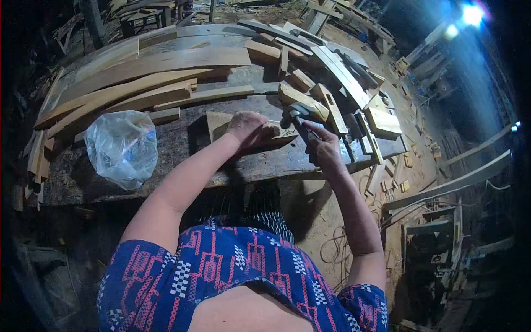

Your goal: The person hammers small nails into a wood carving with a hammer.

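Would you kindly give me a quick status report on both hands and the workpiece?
Left hand pressing down on wood block. Right hand gripping hammer, head over block's right end. Plastic bag lies apart, left on workbench; loose offcuts close behind.

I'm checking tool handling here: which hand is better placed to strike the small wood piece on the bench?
Right. The right hand grips the hammer, whose head sits just beside the wood piece. The left hand lies pressed on that piece, steadying it, so it looks busy.
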A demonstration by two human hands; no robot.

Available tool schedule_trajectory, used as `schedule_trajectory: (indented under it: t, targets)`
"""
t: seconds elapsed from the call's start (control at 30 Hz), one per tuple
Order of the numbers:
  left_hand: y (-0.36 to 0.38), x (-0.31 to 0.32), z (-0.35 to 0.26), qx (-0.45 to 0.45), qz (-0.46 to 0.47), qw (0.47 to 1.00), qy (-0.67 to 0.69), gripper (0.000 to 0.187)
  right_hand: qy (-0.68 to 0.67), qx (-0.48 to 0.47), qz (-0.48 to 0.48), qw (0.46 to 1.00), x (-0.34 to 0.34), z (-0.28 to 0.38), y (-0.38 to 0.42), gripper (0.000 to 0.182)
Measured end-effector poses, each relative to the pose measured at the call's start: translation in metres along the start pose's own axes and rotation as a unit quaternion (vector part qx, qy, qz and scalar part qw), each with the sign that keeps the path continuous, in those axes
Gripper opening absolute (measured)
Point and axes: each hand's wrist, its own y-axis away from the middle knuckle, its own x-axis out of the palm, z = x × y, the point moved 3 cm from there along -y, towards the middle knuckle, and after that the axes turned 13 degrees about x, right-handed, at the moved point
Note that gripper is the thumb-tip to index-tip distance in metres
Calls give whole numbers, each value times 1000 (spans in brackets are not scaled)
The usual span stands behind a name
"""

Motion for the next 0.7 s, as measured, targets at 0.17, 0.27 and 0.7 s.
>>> schedule_trajectory:
  t: [0.17, 0.27, 0.7]
  targets:
    - [6, 2, -3, -77, 40, 993, 82, 21, -166, -126, 6, 978, 6, 19, 16, 31]
    - [0, 13, 6, -58, 67, 996, 21, 22, -63, -50, -13, 997, 9, 4, 11, 33]
    - [10, 9, 24, -187, -297, 854, 385, 27, 81, -171, -257, 948, -65, -67, -24, 31]
